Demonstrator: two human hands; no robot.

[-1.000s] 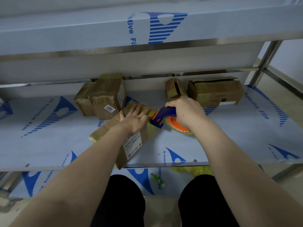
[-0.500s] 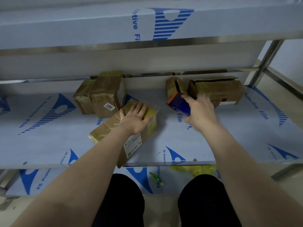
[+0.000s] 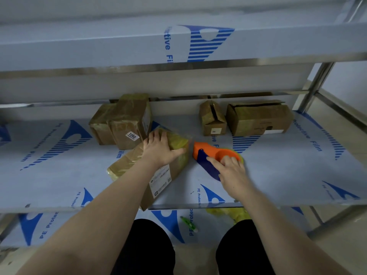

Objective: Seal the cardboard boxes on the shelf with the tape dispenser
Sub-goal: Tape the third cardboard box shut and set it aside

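Lying flat on the shelf (image 3: 278, 175), an orange and blue tape dispenser (image 3: 213, 155), just right of a long cardboard box (image 3: 151, 167). Resting on the dispenser's blue handle and orange wheel, the right hand (image 3: 231, 173), fingers spread and loose, grip apart, not closed around anything. Pressed flat on the box's far end, the left hand (image 3: 161, 148), fingers splayed, thumb hooked over the right edge, grip likewise apart. Angled across the shelf, the box, its near corner jutting past the front edge, a white label (image 3: 160, 180) on its side, glossy yellowish tape over its top. Behind it, near the back rail, two taped boxes (image 3: 123, 122) touching each other, the nearer one marked 7202. Further right, a small box (image 3: 212, 118) with a slit open along its top, and just beside it a wider box (image 3: 258, 118) with flaps not fully down. Printed over the shelf, blue protective film. Below, on the lower shelf, a green pen-like object (image 3: 188, 224) and some yellow crumpled material (image 3: 230, 213). At the bottom, two dark-clad knees (image 3: 147, 245).
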